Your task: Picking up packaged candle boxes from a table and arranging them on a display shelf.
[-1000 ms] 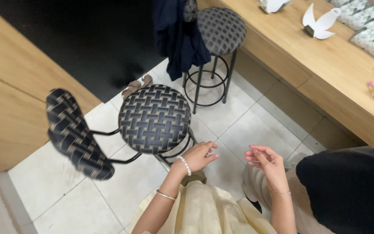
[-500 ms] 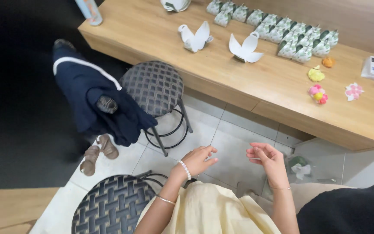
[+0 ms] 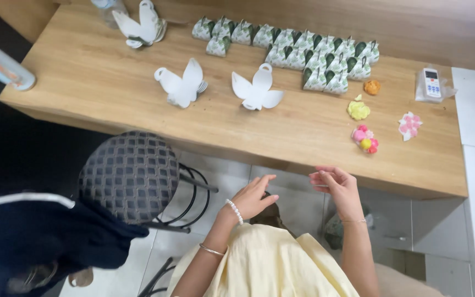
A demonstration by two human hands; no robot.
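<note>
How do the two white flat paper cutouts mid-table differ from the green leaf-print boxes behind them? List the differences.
The white cutouts lie unfolded, spread flat like wings; the green leaf-print boxes are folded up into closed little packets. The cutouts are plain white, the boxes patterned green. The cutouts lie singly and apart; the boxes crowd in rows. Both rest on the wooden table, beyond both hands.

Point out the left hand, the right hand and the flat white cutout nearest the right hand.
left hand [image 3: 252, 197], head view, on the back of the hand.
right hand [image 3: 341, 187], head view, on the palm side below the fingers.
flat white cutout [image 3: 257, 91], head view, on its middle where the flaps meet.
</note>
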